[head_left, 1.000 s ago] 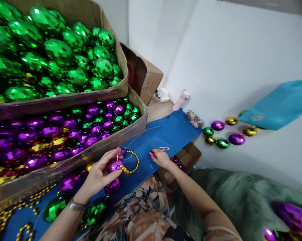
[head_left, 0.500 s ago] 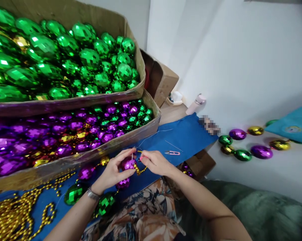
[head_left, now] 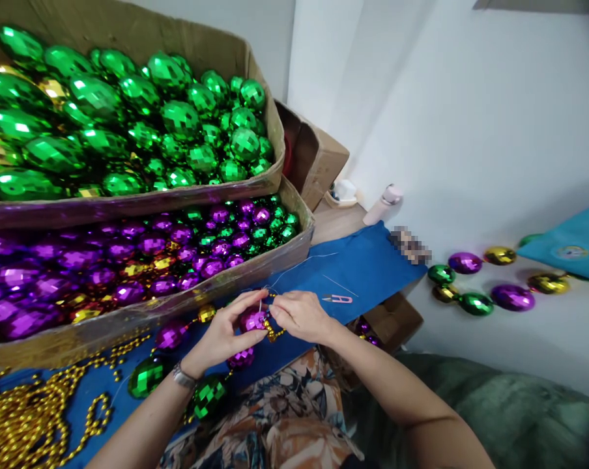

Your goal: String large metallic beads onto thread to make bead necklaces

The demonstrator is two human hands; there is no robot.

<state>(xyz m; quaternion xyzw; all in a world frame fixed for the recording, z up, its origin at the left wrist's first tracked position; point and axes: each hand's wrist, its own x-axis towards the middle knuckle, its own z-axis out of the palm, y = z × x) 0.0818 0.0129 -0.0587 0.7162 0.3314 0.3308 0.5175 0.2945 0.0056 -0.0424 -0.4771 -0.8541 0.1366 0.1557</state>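
My left hand [head_left: 226, 331] is closed around a shiny purple faceted bead [head_left: 252, 321], thumb below and fingers above. White thread stands up at the fingertips of that hand. Against the bead's right side, my right hand [head_left: 301, 317] is closed in a pinch; whatever lies in its fingers is hidden. Small gold beads [head_left: 272, 331] hang between the two hands. Under my left wrist lies a strand with a second purple bead [head_left: 240, 358], a green bead [head_left: 210, 396], another green bead [head_left: 146, 378] and a gold bead [head_left: 206, 314].
A carton of green beads [head_left: 281, 153] stands behind a carton of purple and green beads [head_left: 255, 277]. Gold bead chain [head_left: 25, 417] is heaped at left. Pink thread snips [head_left: 337, 299] and a needle-like thin line [head_left: 340, 285] lie on blue cloth [head_left: 367, 260]. A pink bottle [head_left: 383, 205] stands behind.
My right fingers have closed in toward the purple bead, and the small pink thing seen at their tips is now covered. My left hand keeps its hold.
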